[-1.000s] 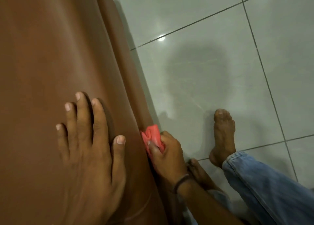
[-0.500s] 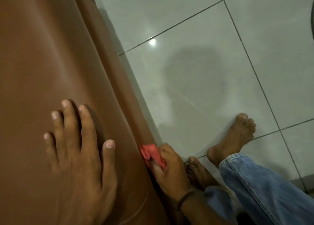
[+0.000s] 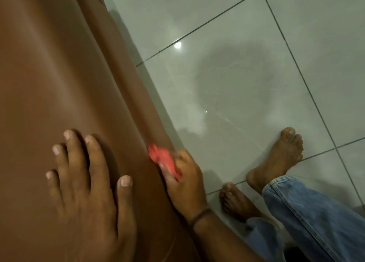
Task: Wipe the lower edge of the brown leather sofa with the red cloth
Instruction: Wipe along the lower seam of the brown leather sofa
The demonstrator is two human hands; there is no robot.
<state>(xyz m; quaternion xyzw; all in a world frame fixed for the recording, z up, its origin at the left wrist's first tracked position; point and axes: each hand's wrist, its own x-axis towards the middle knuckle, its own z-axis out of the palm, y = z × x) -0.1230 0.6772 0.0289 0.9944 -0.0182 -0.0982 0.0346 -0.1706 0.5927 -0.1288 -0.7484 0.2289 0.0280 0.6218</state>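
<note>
The brown leather sofa fills the left half of the head view, its lower edge running diagonally down to the floor. My right hand grips a crumpled red cloth and presses it against that lower edge, close to the floor. The cloth is blurred by motion. My left hand lies flat on the sofa's upper surface, fingers spread, holding nothing. A dark band circles my right wrist.
Glossy pale grey floor tiles with dark grout lines lie right of the sofa. My two bare feet stand on them beside the sofa, with blue jeans at the lower right.
My right hand has slid the red cloth back up along the sofa's lower edge after dipping toward me. My right foot has turned outward. The left hand stays flat on the sofa.
</note>
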